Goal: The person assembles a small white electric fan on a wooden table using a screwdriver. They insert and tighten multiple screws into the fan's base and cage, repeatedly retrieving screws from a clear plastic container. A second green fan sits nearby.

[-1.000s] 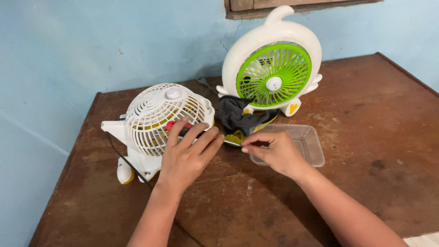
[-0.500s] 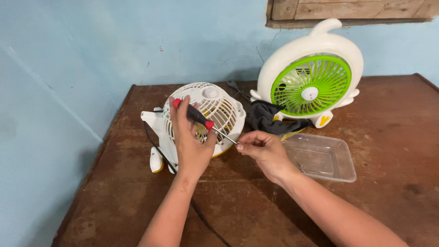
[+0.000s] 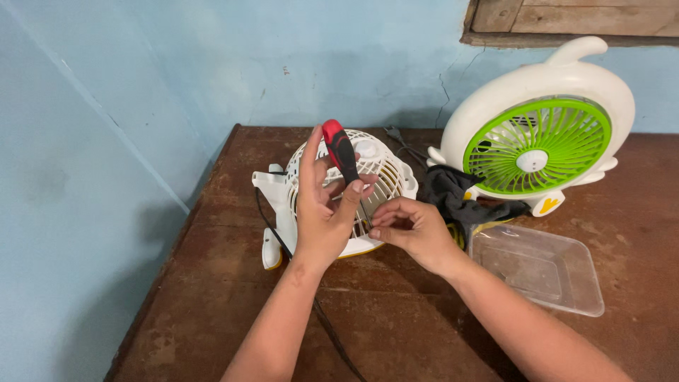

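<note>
Our left hand point(image 3: 322, 216) gripping a red-and-black screwdriver point(image 3: 341, 153) upright before the small white caged fan point(image 3: 382, 173), our right hand point(image 3: 414, 232) pinching its tip beside that fan, on the brown wooden table point(image 3: 396, 332)

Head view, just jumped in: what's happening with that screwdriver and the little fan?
A person works at a brown wooden table. The left hand holds a red-and-black screwdriver nearly upright, handle up. The right hand pinches at the shaft's lower end with its fingers. Just behind both hands sits a small white fan with a caged front. A larger white-and-green fan, a dark cloth and a clear plastic tray lie to the right.
</note>
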